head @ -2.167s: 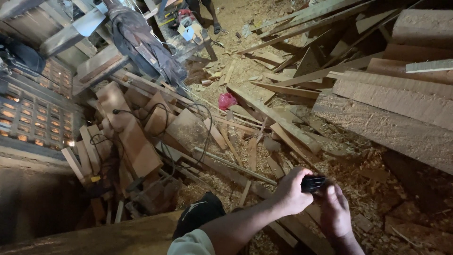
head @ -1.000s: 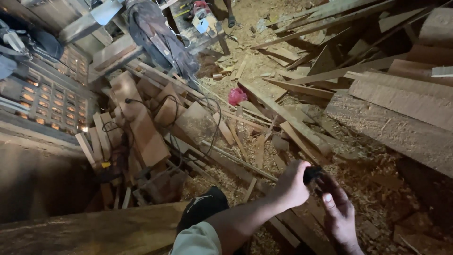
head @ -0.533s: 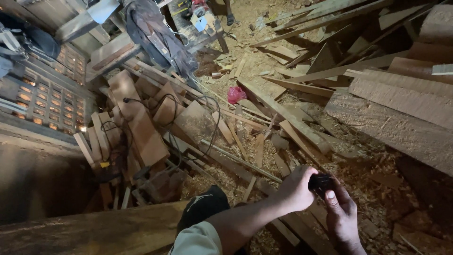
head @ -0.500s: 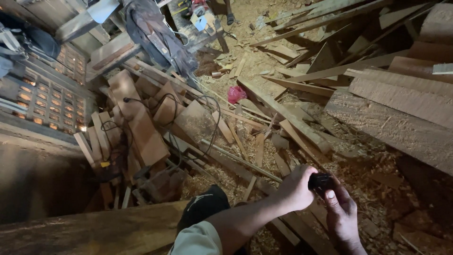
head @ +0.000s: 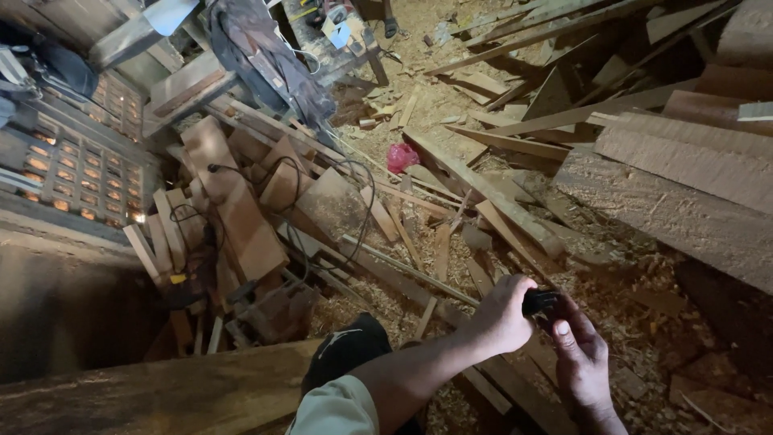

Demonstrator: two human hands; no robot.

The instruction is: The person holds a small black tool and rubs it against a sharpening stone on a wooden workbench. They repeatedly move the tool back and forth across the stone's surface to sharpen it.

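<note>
My left hand [head: 501,314] and my right hand [head: 581,359] meet low in the picture, both gripping a small black object [head: 539,301] between them. The left fist wraps one end of it; the right thumb and fingers pinch the other end. What the object is cannot be told. Below my hands lies a floor of sawdust and wood offcuts [head: 451,242]. My dark shoe [head: 348,352] shows beneath my left forearm.
Thick planks [head: 684,173] are stacked at the right. Boards and scrap with a black cable [head: 354,189] pile at the left, beside a latticed brick wall [head: 72,161]. A red bag [head: 403,155] lies mid-floor. A wooden beam [head: 161,395] runs along the bottom left; a machine [head: 266,56] stands behind.
The view has shifted slightly. My hands stay together on the black object, drifting a little lower and to the right; the right thumb now presses on it.
</note>
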